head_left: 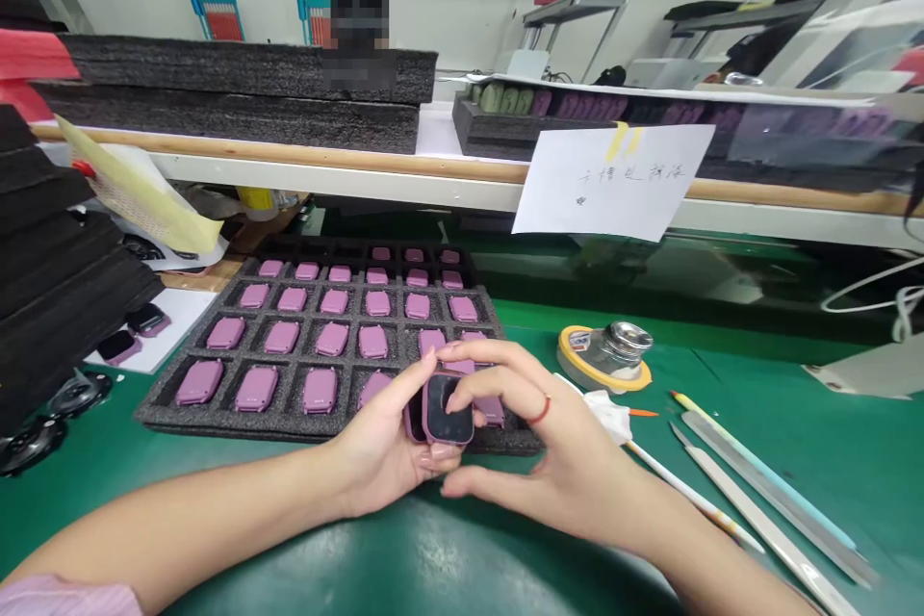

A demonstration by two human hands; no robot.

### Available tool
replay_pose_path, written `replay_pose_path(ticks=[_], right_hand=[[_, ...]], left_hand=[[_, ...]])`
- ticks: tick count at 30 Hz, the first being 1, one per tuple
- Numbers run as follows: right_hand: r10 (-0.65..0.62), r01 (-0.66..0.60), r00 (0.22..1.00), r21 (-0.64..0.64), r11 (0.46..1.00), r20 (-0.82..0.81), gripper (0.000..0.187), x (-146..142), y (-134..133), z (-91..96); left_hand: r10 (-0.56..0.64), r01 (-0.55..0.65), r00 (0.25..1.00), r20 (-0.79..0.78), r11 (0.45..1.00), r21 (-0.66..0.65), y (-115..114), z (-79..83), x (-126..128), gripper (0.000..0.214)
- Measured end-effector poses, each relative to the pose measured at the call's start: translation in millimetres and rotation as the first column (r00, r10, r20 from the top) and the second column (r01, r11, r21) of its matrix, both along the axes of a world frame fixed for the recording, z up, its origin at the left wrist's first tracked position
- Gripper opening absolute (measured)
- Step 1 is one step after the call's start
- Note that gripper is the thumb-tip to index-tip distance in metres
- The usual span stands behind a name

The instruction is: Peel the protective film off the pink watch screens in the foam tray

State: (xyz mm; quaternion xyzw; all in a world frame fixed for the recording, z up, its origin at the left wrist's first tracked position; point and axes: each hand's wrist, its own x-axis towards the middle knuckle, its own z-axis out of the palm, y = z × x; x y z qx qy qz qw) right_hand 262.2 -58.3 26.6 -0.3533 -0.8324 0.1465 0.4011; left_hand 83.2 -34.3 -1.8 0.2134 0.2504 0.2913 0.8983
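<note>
My left hand (382, 448) is closed around a purple smartwatch case (448, 412) with a dark screen, held just in front of the foam tray. A second purple edge shows right behind it, probably another watch case, largely covered by the first. My right hand (555, 433) reaches over from the right with its fingers apart. One bent fingertip rests on the dark screen, the index finger lies along the top edge, and the thumb stays off the case. Behind both hands, the black foam tray (155, 414) carries rows of purple watch cases (320, 390), one per pocket.
Right of the tray stand a glass bottle with metal cap (627, 345) in a yellow-rimmed dish, a white swab stick (693, 496), tweezers (765, 515) and a blue pen-like tool (780, 481). Black foam (64, 231) is stacked left. A shelf (346, 164) with a hanging paper (613, 183) crosses behind.
</note>
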Motion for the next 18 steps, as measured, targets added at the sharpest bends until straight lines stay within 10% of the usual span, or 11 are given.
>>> replay_pose_path(ticks=[8,18], right_hand=[[-0.024,0.024,0.997,0.006,1.0,-0.078,0.01,-9,-3,-1.8],[0.068,-0.063,0.997,0.12,0.991,-0.038,0.014,-8,16,-12.6]], left_hand=[[0.045,-0.042,0.996,0.071,0.998,-0.044,-1,1.2,0,0.046],[0.271,-0.292,0.919,-0.288,0.956,-0.033,3,7.7,-6,0.021]])
